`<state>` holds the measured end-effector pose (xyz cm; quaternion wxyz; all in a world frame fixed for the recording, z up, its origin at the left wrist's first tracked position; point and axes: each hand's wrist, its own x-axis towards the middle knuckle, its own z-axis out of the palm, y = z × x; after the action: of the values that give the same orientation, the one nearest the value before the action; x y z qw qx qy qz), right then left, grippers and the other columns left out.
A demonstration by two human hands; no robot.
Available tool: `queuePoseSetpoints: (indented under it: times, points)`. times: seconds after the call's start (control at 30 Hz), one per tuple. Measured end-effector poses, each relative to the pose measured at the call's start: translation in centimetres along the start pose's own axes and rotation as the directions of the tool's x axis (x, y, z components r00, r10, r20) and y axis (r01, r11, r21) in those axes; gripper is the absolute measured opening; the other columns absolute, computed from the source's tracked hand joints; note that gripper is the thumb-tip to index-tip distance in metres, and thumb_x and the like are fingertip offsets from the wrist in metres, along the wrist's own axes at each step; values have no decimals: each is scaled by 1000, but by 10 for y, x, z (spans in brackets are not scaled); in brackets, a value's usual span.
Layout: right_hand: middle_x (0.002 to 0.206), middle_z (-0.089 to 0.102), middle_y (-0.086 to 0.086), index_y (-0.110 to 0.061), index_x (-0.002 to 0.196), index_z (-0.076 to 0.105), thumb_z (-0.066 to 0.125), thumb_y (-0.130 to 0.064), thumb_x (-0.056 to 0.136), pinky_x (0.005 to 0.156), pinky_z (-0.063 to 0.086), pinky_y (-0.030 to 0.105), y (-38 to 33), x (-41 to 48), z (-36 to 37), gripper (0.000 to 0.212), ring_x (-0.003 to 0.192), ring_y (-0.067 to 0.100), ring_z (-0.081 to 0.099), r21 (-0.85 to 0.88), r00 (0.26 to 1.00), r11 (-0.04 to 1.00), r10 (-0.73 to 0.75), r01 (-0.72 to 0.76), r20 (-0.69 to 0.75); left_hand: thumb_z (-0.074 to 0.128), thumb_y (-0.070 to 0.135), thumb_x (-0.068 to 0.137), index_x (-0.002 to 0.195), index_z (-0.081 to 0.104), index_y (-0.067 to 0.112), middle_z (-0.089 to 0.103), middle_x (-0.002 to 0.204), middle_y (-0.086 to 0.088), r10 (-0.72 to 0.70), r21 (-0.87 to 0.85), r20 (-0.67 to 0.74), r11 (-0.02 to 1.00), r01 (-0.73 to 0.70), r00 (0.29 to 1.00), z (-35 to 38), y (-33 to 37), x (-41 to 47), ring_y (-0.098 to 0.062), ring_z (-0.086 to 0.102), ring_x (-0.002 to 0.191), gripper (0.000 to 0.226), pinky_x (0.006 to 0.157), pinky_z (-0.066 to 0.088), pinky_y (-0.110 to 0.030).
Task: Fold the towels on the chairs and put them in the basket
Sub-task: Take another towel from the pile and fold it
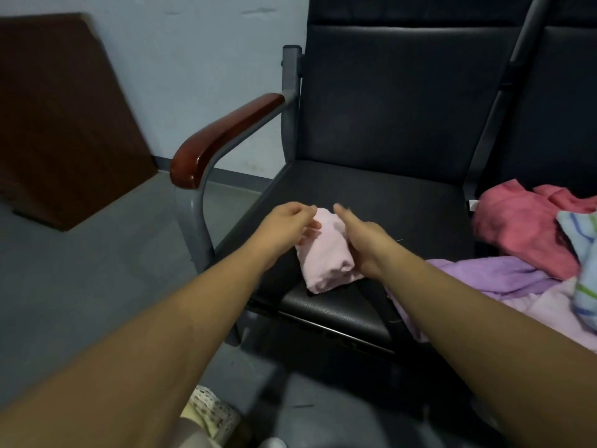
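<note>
**Small pink bundle, both hands at its sides**

The pink towel (pixel 326 257) lies on the near half of the black chair seat (pixel 371 192), already down to a small thick packet. Its long side runs from near to far. My left hand (pixel 290 219) is at its far left corner, fingers curled, some fingertips touching the cloth. Whether I pinch an edge there I cannot tell. My right hand (pixel 360 242) lies along the right side, thumb pointing away. Its fingers are hidden behind the hand, so I cannot tell that grip either.

This thing is light, soft and limp. It will not slip, but the layers will slide apart and flop open if I lift it by one corner. I judge the best hold is across the middle, thumb on top and fingers under, squeezing all layers together. The other palm can support the loose near end.

To the right, on the next seat, lie unfolded towels in a heap: a red towel (pixel 523 221), a purple towel (pixel 484 273) and a striped towel (pixel 581 250). I cannot make out the basket for certain.
</note>
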<state>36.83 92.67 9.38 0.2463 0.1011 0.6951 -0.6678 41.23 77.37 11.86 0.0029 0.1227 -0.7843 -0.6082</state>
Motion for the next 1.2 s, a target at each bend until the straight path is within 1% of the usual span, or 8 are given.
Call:
queuePoseSetpoints:
  times: [0.17, 0.37, 0.5, 0.6, 0.7, 0.83, 1.0, 1.2]
  points:
    - [81, 71, 7, -7, 87, 71, 74, -14, 82, 61, 50, 27, -7, 4, -8, 10, 78, 24, 68, -270, 979, 950, -186, 159, -80, 56, 26, 92, 92, 63, 11, 71, 94, -4, -65, 277, -156, 955, 106, 986, -3, -19, 3, -23, 68, 90, 17, 89, 58, -45]
    - [84, 65, 9, -8, 94, 67, 50, -3, 88, 55, 43, 23, -5, 17, -14, 19, 72, 22, 59, -380, 966, 915, -209, 138, -153, 56, 25, 92, 79, 53, 14, 71, 105, -24, -102, 327, -147, 934, 146, 984, 1, -21, 2, -34, 70, 91, 18, 89, 58, -50]
    - [93, 65, 19, 0, 101, 64, 54, 0, 87, 64, 48, 29, 1, 23, -24, 17, 79, 30, 62, -242, 978, 970, -66, 16, -200, 62, 26, 89, 73, 56, 9, 72, 102, -24, -161, 162, -122, 970, 180, 979, 8, -20, 1, -28, 68, 80, 24, 86, 60, -45]
    - [84, 62, 16, 0, 99, 60, 56, 1, 84, 74, 52, 40, 3, 22, -22, 17, 79, 31, 64, -92, 994, 995, 16, -26, -108, 67, 43, 70, 99, 66, 3, 74, 98, -14, -235, 39, -91, 970, 239, 968, 9, -24, 3, -25, 73, 85, 49, 86, 61, -43]
    - [84, 72, 10, -2, 101, 67, 69, -21, 87, 81, 58, 43, 5, 21, -17, 23, 81, 29, 70, -88, 1000, 996, 25, -26, -12, 77, 41, 79, 121, 60, 2, 71, 108, -10, -296, -66, -50, 954, 293, 954, 9, -29, 7, -22, 72, 91, 60, 81, 60, -34]
    - [95, 77, 11, -5, 103, 72, 74, -42, 87, 85, 59, 47, 8, 16, -9, 40, 90, 30, 74, -145, 999, 989, 3, 5, 53, 78, 29, 82, 120, 63, 3, 74, 106, -10, -337, -245, 20, 911, 331, 941, 6, -27, 4, -26, 71, 96, 48, 92, 57, -40]
    - [97, 75, 11, -13, 90, 66, 69, -33, 93, 77, 59, 51, -5, -2, 6, 21, 88, 30, 70, -2, 985, 987, -161, 161, 66, 67, 8, 87, 125, 62, 9, 74, 113, -16, -178, -516, 153, 824, 233, 972, -8, -11, -8, -33, 71, 106, 39, 96, 55, -52]
    - [96, 74, 6, -11, 96, 66, 69, -33, 92, 73, 58, 41, -38, -49, 28, 22, 86, 22, 69, -32, 910, 910, -412, 414, 36, 66, 11, 86, 128, 60, 10, 73, 114, -15, -38, -571, 74, 818, 73, 997, -40, 20, -30, -33, 71, 105, 43, 88, 58, -50]
